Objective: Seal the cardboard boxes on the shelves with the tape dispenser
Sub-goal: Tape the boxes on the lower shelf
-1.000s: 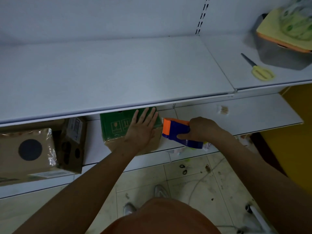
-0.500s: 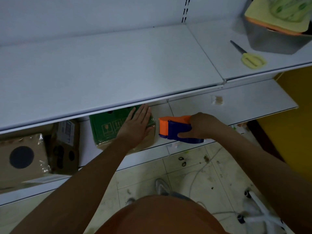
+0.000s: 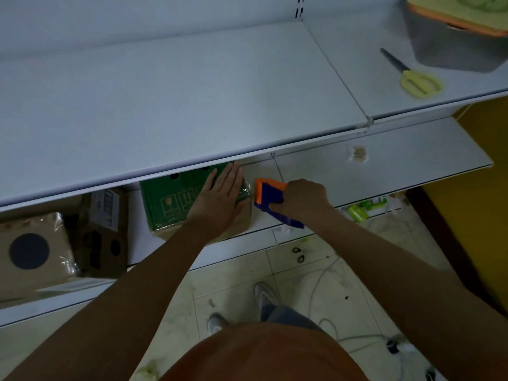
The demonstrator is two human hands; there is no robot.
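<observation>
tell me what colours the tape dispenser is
Blue body with an orange front, on the tape dispenser; the head view shows it.

Yellow-handled scissors (image 3: 417, 79) beside a grey bin (image 3: 450, 50) on the upper shelf (image 3: 165, 92)

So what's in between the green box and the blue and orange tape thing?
Nothing but a narrow strip of bare white shelf, as the head view shows. The tape dispenser sits just right of the green box, not touching it.
</observation>
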